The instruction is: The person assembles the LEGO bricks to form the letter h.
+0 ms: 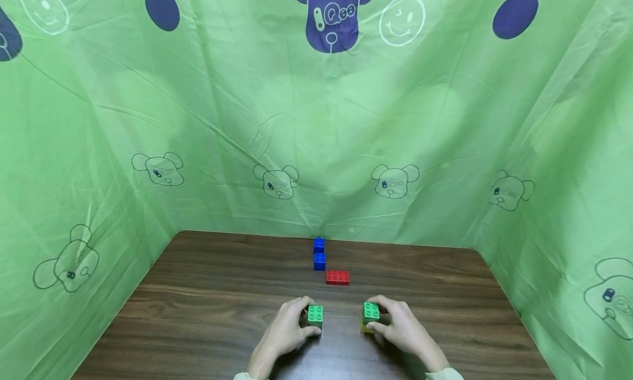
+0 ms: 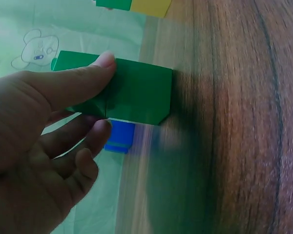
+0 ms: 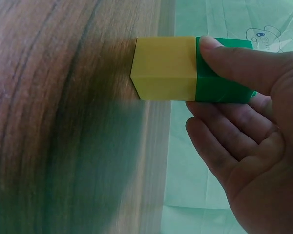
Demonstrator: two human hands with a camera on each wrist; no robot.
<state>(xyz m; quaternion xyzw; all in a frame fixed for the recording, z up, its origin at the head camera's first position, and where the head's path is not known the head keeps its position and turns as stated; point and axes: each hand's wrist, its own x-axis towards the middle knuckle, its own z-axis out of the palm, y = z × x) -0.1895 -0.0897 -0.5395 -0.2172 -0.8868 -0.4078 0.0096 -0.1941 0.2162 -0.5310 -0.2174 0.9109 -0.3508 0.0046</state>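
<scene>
My left hand (image 1: 284,328) pinches a stack of two green building bricks (image 2: 138,90) between thumb and fingers; a seam shows between them in the left wrist view. To the right, my right hand (image 1: 401,326) grips a green brick (image 3: 227,87) joined on top of a yellow brick (image 3: 165,68). The thumb lies across the green brick, near the seam with the yellow one. Both stacks stand upright on or just above the table; contact with the wood is hard to tell. A gap separates the two hands.
Beyond the hands, a flat red brick (image 1: 338,277) lies on the brown wooden table (image 1: 222,292). Behind it are a near blue brick (image 1: 319,262) and a farther blue brick (image 1: 318,245), close to the back edge. A green printed cloth (image 1: 321,122) surrounds the table's back and sides.
</scene>
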